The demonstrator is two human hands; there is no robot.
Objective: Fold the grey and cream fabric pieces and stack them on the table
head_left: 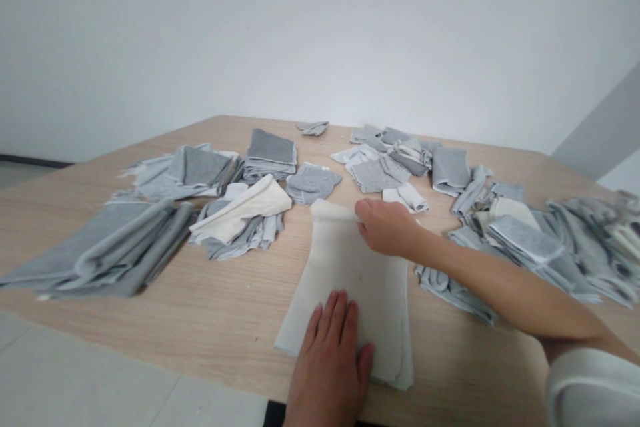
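A cream cloth (345, 275), with more layers of fabric showing at its lower right edge, lies lengthwise before me on the table. My left hand (331, 353) rests flat on its near part, fingers stretched out. At the far right corner, my right hand (383, 223) is closed on the cloth's edge; the fingertips are partly hidden. Along that far edge the fabric is slightly raised or folded over. Just beyond it sits a small grey folded cloth (313, 183). Left of it, another cream cloth (245, 212) is draped over a grey pile.
Grey cloths (100, 247) lie folded at the left of the wooden table (235, 320). Behind are a neat grey stack (271, 153) and a loose heap (193, 170). More piles (525, 233) crowd the right side under my forearm. A white wall (320, 33) stands behind the table.
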